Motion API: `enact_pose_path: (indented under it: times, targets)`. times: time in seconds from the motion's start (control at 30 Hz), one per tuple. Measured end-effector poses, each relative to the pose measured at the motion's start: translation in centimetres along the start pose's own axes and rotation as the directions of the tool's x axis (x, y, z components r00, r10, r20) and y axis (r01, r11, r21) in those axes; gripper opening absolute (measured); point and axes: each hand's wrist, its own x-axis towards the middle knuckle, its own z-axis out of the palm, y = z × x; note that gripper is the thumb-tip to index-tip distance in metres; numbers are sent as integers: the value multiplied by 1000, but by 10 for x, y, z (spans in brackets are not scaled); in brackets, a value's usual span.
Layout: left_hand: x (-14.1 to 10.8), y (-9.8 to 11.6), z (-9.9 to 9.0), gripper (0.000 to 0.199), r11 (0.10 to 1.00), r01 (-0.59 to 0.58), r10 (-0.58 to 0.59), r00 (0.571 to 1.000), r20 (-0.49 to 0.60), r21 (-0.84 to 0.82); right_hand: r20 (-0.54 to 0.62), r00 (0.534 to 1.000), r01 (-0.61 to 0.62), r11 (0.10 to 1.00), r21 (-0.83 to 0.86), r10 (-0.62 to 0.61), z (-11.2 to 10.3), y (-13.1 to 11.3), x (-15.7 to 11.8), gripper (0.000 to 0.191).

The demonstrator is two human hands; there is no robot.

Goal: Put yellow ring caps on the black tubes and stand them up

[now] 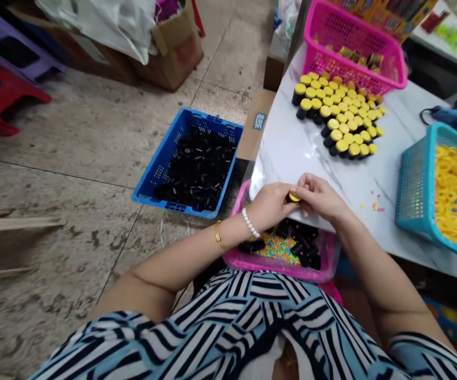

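Over the table's front edge, my left hand (273,203) and my right hand (319,196) meet, fingers closed round one small container with a yellow cap (294,197). Most of its body is hidden by my fingers. Below them a pink tray (279,271) holds small multicoloured beads (278,249) and several black containers (310,253). Farther up the white table (282,158), many black containers with yellow caps (343,113) stand upright in a tight group.
A blue crate (145,184) of black containers sits on the floor at left. At right on the table is a teal basket (414,184) of yellow rings (452,195). A pink basket (311,31) stands at the back. Small coloured bits (378,203) lie on the tabletop.
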Motion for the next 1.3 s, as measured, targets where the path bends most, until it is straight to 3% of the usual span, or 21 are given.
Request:
enact_pose_path:
  times: [0.07,0.13,0.27,0.33,0.43,0.53,0.6,0.63,0.7,0.77,0.83,0.9,0.97,1.1,1.2,1.3]
  targets:
    - [3,-5,0,14,997,50,-54,996,64,66,-140,987,74,996,-42,-79,11,13,-10,39]
    - [16,-13,-2,19,987,74,-89,991,101,142,-269,946,198,979,39,-180,18,29,-18,40]
    - [79,-17,-8,22,947,101,-99,995,-23,303,-558,795,462,833,305,-237,19,50,-20,37]
    - [118,-13,-5,24,926,86,-61,995,-79,367,-602,757,493,827,271,-254,16,51,-20,34]
    - [168,-11,7,32,928,81,-58,996,-75,364,-591,741,471,874,122,-318,16,49,-23,26]
    - [183,-14,12,48,927,164,-142,986,-88,338,-603,695,449,891,-62,-392,26,55,-39,20]
    - [158,-15,6,65,933,182,-149,981,-127,311,-577,678,431,882,-190,-455,39,65,-60,14]
    - [134,-16,2,66,953,166,-121,976,-182,255,-525,700,411,874,-259,-484,47,73,-70,12]
    - [67,-18,-4,43,984,49,-6,972,-237,173,-321,808,345,838,-422,-494,62,92,-85,11]
    - [-9,-22,-3,20,988,-32,74,957,-281,151,-92,919,255,755,-604,-384,73,111,-87,19]
    - [-74,-30,5,16,972,-139,176,965,-193,190,-1,971,160,657,-737,-238,77,123,-78,28]
    - [-115,-39,20,16,949,-232,241,970,-15,213,-43,980,86,608,-789,-195,73,126,-67,33]
    - [-127,-50,38,22,935,-229,193,969,153,271,-98,965,81,628,-774,-245,65,121,-64,31]
    - [-109,-76,63,35,901,-133,-36,926,377,413,-106,937,178,713,-679,-334,57,99,-83,20]
    - [-102,-95,59,32,916,-138,-57,884,463,377,-90,928,230,746,-625,-362,58,87,-110,18]
    - [-105,-105,47,32,894,-165,-44,892,450,416,-148,915,226,779,-585,-376,51,82,-136,15]
